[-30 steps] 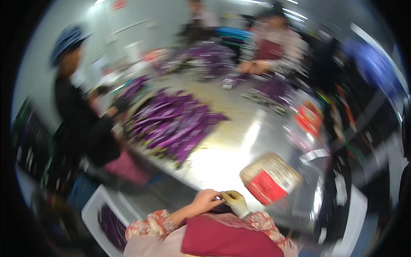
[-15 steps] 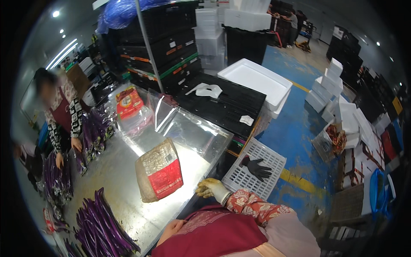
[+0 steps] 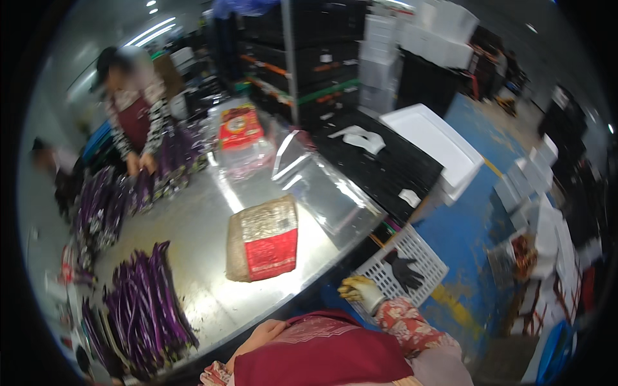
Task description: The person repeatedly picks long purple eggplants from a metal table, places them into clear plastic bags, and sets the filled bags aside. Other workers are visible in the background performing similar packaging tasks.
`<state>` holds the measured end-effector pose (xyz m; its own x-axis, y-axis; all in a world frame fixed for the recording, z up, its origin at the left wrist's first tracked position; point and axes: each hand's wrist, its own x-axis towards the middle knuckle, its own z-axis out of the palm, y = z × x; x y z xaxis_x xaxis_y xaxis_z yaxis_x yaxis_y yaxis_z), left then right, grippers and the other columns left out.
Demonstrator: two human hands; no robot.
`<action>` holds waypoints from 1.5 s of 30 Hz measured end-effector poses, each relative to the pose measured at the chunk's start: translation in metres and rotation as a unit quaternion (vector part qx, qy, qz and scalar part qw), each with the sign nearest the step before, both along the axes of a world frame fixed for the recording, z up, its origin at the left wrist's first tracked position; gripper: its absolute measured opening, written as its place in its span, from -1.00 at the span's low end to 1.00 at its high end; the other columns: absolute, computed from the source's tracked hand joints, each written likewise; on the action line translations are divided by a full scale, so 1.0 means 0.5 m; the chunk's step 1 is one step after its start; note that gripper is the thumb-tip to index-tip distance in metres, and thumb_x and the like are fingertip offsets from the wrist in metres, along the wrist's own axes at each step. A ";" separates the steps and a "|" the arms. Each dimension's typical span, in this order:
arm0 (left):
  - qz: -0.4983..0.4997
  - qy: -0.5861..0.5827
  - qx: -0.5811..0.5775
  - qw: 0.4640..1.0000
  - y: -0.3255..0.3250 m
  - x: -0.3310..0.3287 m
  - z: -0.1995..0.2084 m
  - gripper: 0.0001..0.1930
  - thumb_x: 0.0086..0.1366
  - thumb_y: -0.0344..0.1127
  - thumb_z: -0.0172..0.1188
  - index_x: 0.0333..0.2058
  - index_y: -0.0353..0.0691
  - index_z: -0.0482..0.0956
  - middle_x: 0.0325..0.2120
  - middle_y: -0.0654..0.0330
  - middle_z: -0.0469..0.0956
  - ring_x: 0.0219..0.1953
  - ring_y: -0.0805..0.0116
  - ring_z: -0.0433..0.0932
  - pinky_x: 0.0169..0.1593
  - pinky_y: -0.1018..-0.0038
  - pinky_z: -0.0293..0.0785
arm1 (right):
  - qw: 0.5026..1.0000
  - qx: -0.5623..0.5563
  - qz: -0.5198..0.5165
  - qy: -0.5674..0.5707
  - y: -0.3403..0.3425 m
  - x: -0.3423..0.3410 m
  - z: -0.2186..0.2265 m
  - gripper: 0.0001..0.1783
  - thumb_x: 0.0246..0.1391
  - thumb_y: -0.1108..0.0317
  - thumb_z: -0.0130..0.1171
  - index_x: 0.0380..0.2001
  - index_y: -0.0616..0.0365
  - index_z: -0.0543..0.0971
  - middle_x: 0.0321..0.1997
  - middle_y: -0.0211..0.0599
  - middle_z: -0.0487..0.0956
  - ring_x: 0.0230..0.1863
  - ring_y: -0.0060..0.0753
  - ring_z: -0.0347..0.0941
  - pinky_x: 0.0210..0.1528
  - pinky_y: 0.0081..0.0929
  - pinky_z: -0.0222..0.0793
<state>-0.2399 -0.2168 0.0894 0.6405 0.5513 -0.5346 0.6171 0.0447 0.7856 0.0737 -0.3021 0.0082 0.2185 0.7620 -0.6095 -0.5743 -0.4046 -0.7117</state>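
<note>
My left hand point(image 3: 265, 333), bare, rests against the front of my maroon apron point(image 3: 322, 354) by the table edge; its fingers are mostly hidden. My right hand point(image 3: 360, 291) wears a whitish glove with yellow-brown stained fingers. It hangs over the near side of a white slotted crate point(image 3: 427, 262), its fingers loosely bent and nothing visible in them. A dark glove point(image 3: 405, 271) lies in that crate. On the metal table point(image 3: 199, 238) lies a flat tan, silver and red sack point(image 3: 264, 241). Long purple eggplants point(image 3: 145, 302) are piled at the table's near left.
Across the table a person point(image 3: 134, 116) has both hands on bagged eggplants point(image 3: 145, 186). A red package point(image 3: 238, 127) and clear plastic film point(image 3: 322, 193) lie farther back. Black crates point(image 3: 299, 64) are stacked behind. White foam boxes point(image 3: 528, 186) stand right on the blue floor point(image 3: 473, 225).
The view has turned left, shifting the scene rightward. My right hand has moved away from the table edge to the slotted crate. The person opposite has brought both hands close together.
</note>
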 end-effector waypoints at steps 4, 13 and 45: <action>0.008 -0.020 0.037 0.999 -0.011 -0.019 -0.037 -0.63 0.28 -0.14 -0.13 -0.24 -0.35 0.50 -0.29 -0.10 0.50 -0.15 0.07 0.45 -0.09 0.38 0.32 | 0.999 0.019 -0.035 -0.031 0.029 0.095 0.003 -0.79 0.11 0.26 0.00 -0.28 0.15 0.48 -0.37 -0.15 0.59 -0.42 -0.31 0.56 -0.44 -0.54 0.46; 0.060 0.000 0.079 0.995 -0.031 -0.034 -0.072 -0.57 0.28 -0.03 -0.16 -0.21 -0.28 0.52 -0.29 -0.09 0.50 -0.13 0.00 0.43 -0.06 0.29 0.31 | 0.992 0.118 -0.029 0.031 0.255 0.286 0.006 -0.77 0.13 0.21 -0.04 -0.39 0.14 0.46 -0.45 -0.20 0.53 -0.44 -0.34 0.49 -0.38 -0.46 0.44; 0.329 0.304 0.582 0.678 -0.028 -0.529 0.330 -0.37 -0.08 -0.10 0.30 -0.03 -0.25 0.34 -0.12 0.00 0.36 -0.05 0.08 0.33 -0.01 0.29 0.25 | 0.544 0.421 0.577 -0.441 0.372 -0.371 0.138 -0.59 -0.02 0.22 0.09 -0.08 0.14 0.47 -0.04 0.00 0.46 0.07 -0.11 0.32 0.11 -0.32 0.22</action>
<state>-0.5043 -0.2307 0.2545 -0.0923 0.8862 0.4539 0.9905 0.0352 0.1326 -0.1118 -0.1160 0.0772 -0.7770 0.6293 0.0152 0.4306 0.5488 -0.7165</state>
